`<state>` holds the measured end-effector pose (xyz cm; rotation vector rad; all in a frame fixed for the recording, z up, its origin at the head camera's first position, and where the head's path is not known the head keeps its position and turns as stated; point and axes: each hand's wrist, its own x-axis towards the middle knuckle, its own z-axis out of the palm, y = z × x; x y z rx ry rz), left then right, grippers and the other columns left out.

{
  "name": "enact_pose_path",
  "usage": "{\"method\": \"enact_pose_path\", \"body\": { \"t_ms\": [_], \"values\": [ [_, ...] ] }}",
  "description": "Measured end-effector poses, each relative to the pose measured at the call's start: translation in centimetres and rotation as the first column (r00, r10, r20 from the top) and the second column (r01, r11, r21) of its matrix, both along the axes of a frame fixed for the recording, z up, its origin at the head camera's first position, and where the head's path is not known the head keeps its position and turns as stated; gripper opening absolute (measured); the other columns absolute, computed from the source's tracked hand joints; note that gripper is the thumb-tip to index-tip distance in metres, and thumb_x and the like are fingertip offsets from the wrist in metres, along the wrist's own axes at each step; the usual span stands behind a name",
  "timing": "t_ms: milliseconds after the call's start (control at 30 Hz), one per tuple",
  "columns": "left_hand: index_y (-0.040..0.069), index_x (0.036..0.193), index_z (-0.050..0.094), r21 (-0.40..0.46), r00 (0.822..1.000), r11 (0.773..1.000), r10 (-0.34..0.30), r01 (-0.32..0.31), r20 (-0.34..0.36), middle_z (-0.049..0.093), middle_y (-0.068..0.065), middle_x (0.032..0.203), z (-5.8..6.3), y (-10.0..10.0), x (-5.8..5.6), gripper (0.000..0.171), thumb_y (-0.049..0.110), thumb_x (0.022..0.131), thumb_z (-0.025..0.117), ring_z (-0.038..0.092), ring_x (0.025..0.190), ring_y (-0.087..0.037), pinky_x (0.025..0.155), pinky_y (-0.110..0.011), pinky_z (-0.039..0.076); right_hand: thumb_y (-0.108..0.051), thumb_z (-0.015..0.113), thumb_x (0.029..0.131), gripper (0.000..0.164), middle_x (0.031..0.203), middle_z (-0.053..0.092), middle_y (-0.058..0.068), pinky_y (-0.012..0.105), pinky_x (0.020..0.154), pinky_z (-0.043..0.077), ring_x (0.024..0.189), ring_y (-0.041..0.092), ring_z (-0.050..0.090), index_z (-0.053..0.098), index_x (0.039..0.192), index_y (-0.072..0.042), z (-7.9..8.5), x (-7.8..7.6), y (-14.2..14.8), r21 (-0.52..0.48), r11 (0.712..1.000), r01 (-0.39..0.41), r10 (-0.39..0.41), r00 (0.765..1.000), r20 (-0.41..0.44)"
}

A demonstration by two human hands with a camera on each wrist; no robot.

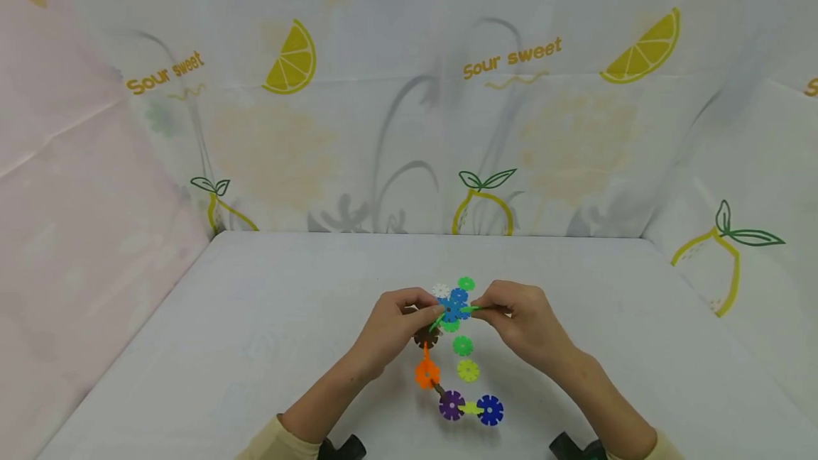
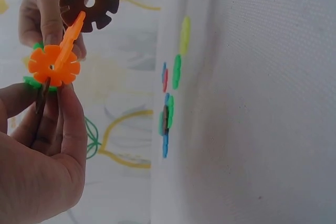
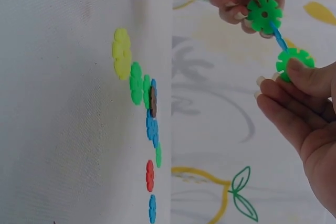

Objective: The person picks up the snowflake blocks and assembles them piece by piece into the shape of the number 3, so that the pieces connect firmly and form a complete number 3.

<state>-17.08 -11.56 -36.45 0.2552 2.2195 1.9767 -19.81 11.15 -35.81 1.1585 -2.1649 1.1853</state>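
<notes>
Both hands hold a chain of notched plastic discs in front of me. The left hand [image 1: 391,329] pinches the chain near a green disc [image 3: 264,14]. Between thumb and fingers, the right hand [image 1: 529,319] grips another green disc [image 3: 295,62] at the chain's end. A blue disc [image 3: 280,37], seen edge-on, links these two green discs. From the left hand hang a brown disc [image 1: 426,338], an orange disc [image 1: 427,374], a purple disc [image 1: 451,405], a yellow disc [image 1: 471,408] and a dark blue disc [image 1: 490,410].
Loose discs lie on the white table [image 1: 307,289]: a green disc [image 1: 463,345], a yellow disc [image 1: 469,370], a white disc [image 1: 441,290] and a red disc [image 3: 150,176] among them. A printed cloth [image 1: 358,126] rises behind the table.
</notes>
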Motion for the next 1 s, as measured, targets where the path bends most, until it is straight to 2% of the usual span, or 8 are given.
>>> {"method": "enact_pose_path", "body": {
  "t_ms": [200,500,900,1000],
  "values": [
    [-0.005,0.102,0.067,0.013,1.000,1.000,-0.003,0.003,0.003,0.065,-0.006,0.076,0.13,-0.01,0.00,0.026,0.020,0.096,0.065,0.061,0.062,-0.016,0.066,-0.027,0.054,0.009,0.079,0.075,0.024,0.076,0.070,-0.002,0.014,0.065,0.054,0.067,0.008,0.065,0.074,0.083,-0.013,-0.01,0.08,-0.13,-0.018,1.000,0.013,-0.013,1.000,-0.023],
    [-0.005,0.103,0.067,0.029,1.000,0.999,-0.016,0.015,0.003,0.065,-0.006,0.077,-0.03,0.26,0.10,0.025,0.019,0.096,0.065,0.061,0.063,-0.016,0.067,-0.028,0.054,0.010,0.078,0.076,0.024,0.076,0.069,-0.001,0.013,0.068,0.054,0.070,0.008,0.066,0.074,0.084,-0.012,0.04,0.26,-0.39,-0.022,1.000,-0.013,0.011,0.998,-0.059],
    [-0.004,0.103,0.068,0.045,1.000,0.999,-0.018,0.018,0.003,0.066,-0.005,0.076,-0.30,0.23,0.04,0.029,0.023,0.094,0.068,0.061,0.061,-0.016,0.065,-0.028,0.055,0.015,0.077,0.073,0.027,0.073,0.066,-0.004,0.012,0.065,0.052,0.065,0.008,0.062,0.073,0.080,-0.010,-0.49,0.36,-0.77,-0.044,0.999,0.006,-0.009,0.997,-0.082],
    [-0.004,0.103,0.069,0.045,1.000,0.999,-0.011,0.011,0.009,0.066,-0.006,0.076,-0.36,0.18,0.00,0.028,0.023,0.094,0.068,0.061,0.061,-0.016,0.066,-0.028,0.055,0.016,0.077,0.072,0.027,0.072,0.065,-0.004,0.011,0.064,0.051,0.065,0.005,0.060,0.073,0.080,-0.010,-0.67,0.29,-0.87,-0.046,0.999,0.012,-0.016,0.997,-0.081]
  ]
}}
